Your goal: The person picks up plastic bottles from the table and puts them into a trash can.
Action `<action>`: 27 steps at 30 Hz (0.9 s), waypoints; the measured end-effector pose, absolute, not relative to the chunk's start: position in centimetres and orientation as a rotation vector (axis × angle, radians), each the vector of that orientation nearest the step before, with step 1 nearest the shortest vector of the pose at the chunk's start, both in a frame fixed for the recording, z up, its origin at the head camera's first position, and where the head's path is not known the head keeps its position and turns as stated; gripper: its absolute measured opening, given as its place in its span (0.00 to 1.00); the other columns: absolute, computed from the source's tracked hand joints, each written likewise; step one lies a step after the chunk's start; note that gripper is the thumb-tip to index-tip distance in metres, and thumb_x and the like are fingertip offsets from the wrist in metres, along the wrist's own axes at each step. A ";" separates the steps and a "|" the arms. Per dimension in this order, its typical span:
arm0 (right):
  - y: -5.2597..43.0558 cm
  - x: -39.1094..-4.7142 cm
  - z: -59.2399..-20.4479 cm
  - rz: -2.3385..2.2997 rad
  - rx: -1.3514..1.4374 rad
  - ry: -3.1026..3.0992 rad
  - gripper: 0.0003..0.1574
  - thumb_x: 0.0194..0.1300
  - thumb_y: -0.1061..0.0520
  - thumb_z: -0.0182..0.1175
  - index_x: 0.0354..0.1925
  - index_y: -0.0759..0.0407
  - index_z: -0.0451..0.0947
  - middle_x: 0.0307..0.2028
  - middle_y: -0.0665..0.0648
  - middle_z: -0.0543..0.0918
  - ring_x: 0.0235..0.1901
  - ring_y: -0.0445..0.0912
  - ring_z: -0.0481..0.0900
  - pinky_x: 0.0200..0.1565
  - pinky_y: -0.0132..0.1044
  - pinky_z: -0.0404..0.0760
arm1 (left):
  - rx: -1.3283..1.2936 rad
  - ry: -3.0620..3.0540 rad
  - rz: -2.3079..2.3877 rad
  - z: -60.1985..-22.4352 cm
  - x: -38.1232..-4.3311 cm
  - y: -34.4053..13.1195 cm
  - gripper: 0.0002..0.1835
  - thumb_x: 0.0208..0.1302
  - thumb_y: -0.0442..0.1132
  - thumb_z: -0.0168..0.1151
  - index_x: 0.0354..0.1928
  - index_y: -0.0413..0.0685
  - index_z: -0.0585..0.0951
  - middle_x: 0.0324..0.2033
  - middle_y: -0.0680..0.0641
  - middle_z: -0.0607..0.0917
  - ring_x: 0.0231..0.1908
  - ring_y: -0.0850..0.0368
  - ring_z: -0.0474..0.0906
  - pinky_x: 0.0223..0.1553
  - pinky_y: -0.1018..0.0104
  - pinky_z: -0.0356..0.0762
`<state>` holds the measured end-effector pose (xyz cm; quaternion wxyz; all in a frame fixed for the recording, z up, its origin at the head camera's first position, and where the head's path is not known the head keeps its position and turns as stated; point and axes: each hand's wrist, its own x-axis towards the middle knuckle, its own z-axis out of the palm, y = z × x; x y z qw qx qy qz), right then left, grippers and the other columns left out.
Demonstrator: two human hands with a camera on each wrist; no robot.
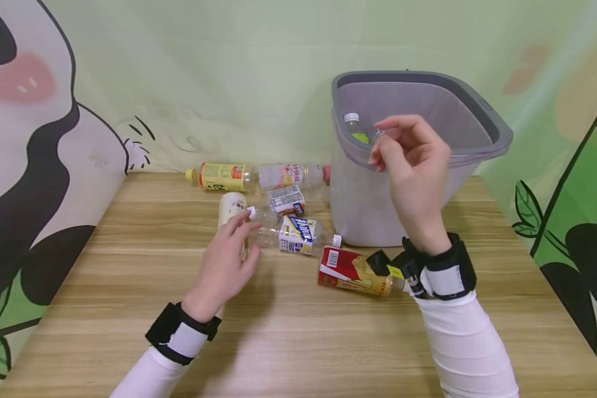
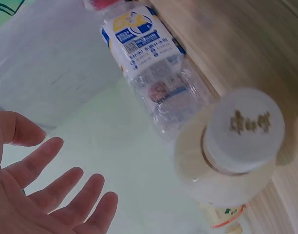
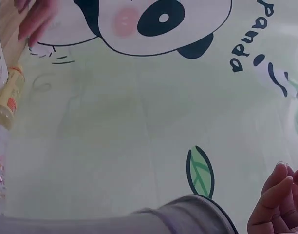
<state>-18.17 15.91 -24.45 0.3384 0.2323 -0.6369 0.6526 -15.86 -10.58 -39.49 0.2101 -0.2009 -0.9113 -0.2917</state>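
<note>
My left hand, fingers spread, reaches over the wooden table beside a clear bottle with a blue and white label; whether the fingertips touch it I cannot tell. Just beyond these fingers is a cream bottle with a white cap, standing upright in the left wrist view. Above the front rim of a grey bin hangs my right hand, fingers loosely bent, with nothing visible in its grasp. Inside the bin, a white-capped bottle shows, and something clear lies partly hidden behind the right fingertips.
A yellow-labelled bottle and a pink-capped bottle lie along the back wall. Another clear bottle lies before them. Nearer me, a red and gold bottle lies in front of the bin. A panda-printed backdrop surrounds the table.
</note>
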 end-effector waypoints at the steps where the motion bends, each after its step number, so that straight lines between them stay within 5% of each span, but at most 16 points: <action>1: 15.7 -17.9 -24.9 1.706 0.618 -1.664 0.10 0.61 0.74 0.48 0.37 0.75 0.76 0.21 0.59 0.75 0.19 0.47 0.72 0.23 0.31 0.74 | -0.550 -2.529 -0.795 -39.5 -15.9 -10.7 0.19 0.58 0.35 0.54 0.52 0.40 0.78 0.60 0.37 0.72 0.56 0.38 0.70 0.53 0.43 0.73; 7: 14.0 -16.9 -28.6 1.761 0.627 -1.756 0.10 0.60 0.74 0.48 0.39 0.77 0.74 0.22 0.55 0.76 0.21 0.45 0.74 0.25 0.29 0.76 | -0.491 -2.525 -0.722 -40.1 -16.4 -11.2 0.19 0.58 0.36 0.56 0.52 0.39 0.78 0.59 0.35 0.73 0.55 0.37 0.71 0.52 0.42 0.72; 18: 10.6 -16.4 -35.1 2.150 0.446 -1.880 0.13 0.61 0.73 0.50 0.46 0.76 0.71 0.36 0.69 0.77 0.33 0.51 0.78 0.33 0.30 0.80 | -0.355 -2.608 -0.659 -41.0 -17.4 -12.6 0.21 0.58 0.37 0.55 0.54 0.39 0.76 0.58 0.33 0.73 0.52 0.32 0.71 0.49 0.39 0.72; 27: 8.9 -15.8 -38.0 2.290 0.357 -1.935 0.14 0.62 0.72 0.49 0.47 0.73 0.71 0.39 0.69 0.78 0.35 0.54 0.79 0.36 0.35 0.81 | -0.331 -2.672 -0.649 -41.6 -17.7 -13.2 0.20 0.61 0.38 0.55 0.54 0.38 0.76 0.58 0.32 0.72 0.53 0.33 0.70 0.51 0.40 0.71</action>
